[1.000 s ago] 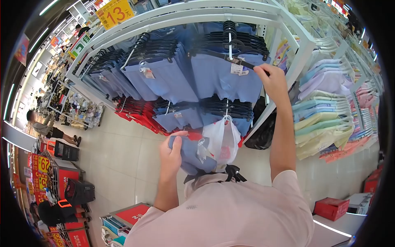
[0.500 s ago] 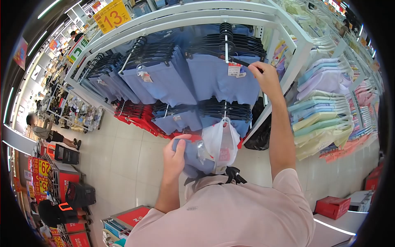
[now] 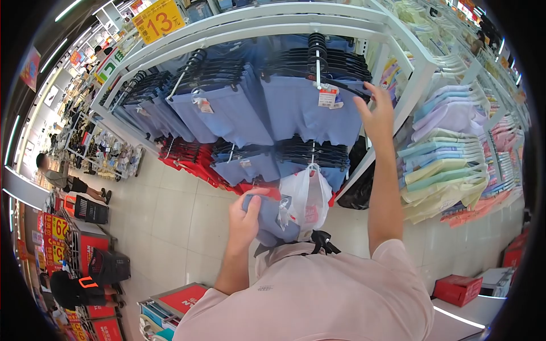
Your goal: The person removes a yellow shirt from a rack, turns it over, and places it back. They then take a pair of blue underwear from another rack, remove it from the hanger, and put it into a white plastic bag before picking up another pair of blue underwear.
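Observation:
My left hand (image 3: 243,219) is closed around a bundle of blue cloth (image 3: 273,220), with some clear plastic on its right side. Beside that bundle hangs a whitish plastic bag (image 3: 310,196) with red print. At the upper right, my right hand (image 3: 377,113) has its thumb and fingers apart, by the end of a black hanger (image 3: 347,87). That hanger carries the front pair of blue shorts (image 3: 315,116) in a packed row. A white price tag (image 3: 327,98) with a red top hangs at their waist.
A white metal rack (image 3: 418,74) frames several rows of blue shorts, with red garments (image 3: 190,165) low on the left. Pastel shirts (image 3: 443,165) hang at the right. A yellow price sign (image 3: 159,21) tops the rack. Two people stand at the left near black baskets (image 3: 91,210).
My right hand has let go of the black hanger's end and its fingers have spread. The hanger now sits lower at the rack's front. My left hand still holds the blue cloth.

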The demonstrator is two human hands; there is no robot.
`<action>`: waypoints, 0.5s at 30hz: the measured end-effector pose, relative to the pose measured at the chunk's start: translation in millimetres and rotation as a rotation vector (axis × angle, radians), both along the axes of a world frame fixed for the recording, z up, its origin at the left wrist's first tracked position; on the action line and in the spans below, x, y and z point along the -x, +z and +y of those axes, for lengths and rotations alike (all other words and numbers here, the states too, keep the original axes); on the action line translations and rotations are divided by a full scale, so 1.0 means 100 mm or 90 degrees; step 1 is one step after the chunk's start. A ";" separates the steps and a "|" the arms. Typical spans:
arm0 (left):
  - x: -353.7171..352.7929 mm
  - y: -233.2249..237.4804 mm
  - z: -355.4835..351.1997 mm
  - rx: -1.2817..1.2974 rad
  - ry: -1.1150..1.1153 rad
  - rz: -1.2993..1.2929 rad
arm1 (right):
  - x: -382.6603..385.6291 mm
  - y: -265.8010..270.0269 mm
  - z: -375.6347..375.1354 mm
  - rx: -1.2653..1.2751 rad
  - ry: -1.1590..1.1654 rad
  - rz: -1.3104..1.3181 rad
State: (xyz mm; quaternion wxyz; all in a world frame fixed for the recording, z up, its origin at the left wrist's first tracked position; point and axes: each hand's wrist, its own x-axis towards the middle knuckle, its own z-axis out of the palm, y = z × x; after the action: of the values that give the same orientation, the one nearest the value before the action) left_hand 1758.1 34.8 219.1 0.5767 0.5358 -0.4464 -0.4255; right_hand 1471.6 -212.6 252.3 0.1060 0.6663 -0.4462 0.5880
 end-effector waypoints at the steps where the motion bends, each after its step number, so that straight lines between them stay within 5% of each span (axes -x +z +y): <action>1: 0.00 0.01 0.01 -0.002 -0.005 0.005 | -0.02 -0.06 0.11 -0.042 0.015 -0.053; 3: 0.03 0.01 0.01 0.015 -0.025 0.007 | -0.06 -0.21 0.46 -0.128 0.044 -0.157; 5: 0.06 -0.01 0.01 0.023 -0.059 -0.001 | -0.25 -0.53 0.79 -0.386 0.272 -0.282; 8: 0.11 -0.01 -0.03 0.035 -0.114 -0.017 | -0.54 -0.69 1.24 -0.409 0.671 -0.009; 10: 0.17 -0.02 -0.07 0.058 -0.134 -0.010 | -0.69 -0.80 1.52 -0.479 0.789 -0.011; 15: 0.18 -0.01 -0.16 0.076 -0.013 -0.060 | -0.53 -0.99 1.71 -0.832 0.826 -0.023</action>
State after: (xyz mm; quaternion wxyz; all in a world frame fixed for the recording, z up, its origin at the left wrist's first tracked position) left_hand 1739.6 19.0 218.6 0.5813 0.5153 -0.5031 -0.3787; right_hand 1524.4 -41.7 153.3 -0.6490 0.7040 -0.2304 0.1736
